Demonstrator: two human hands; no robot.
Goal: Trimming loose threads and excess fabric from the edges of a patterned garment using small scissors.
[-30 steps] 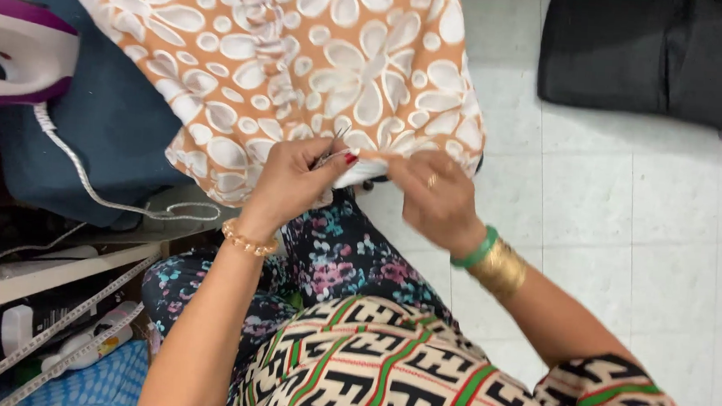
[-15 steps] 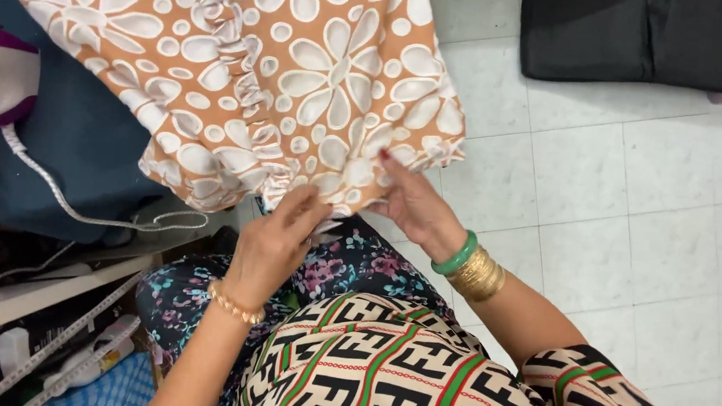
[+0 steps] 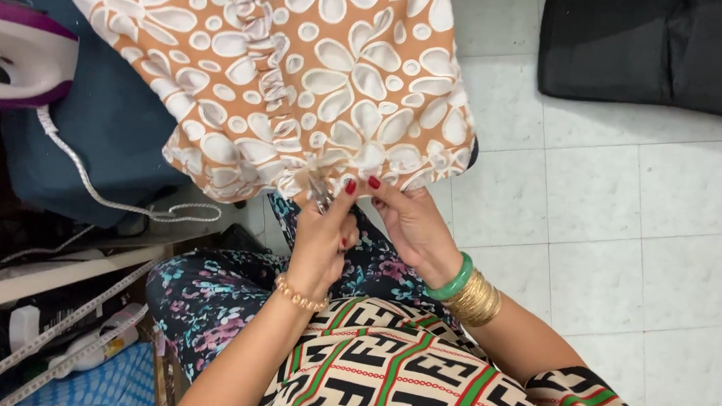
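Both hands now pinch the hem of the orange flowered fabric point(image 3: 301, 84), left hand point(image 3: 322, 242) also gripping small snips point(image 3: 320, 191) raised to it, right hand point(image 3: 409, 226) just beside, fabric shifted nearer the iron point(image 3: 18, 61)

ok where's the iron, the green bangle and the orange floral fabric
iron point(image 3: 18, 61), head view, on its white and purple body
green bangle point(image 3: 453, 280), head view, on the band at the wrist
orange floral fabric point(image 3: 302, 68), head view, on its middle

Garment point(image 3: 301, 84) on the ironing board point(image 3: 109, 132), iron point(image 3: 18, 61) at its left, cushion point(image 3: 657, 50) far right.
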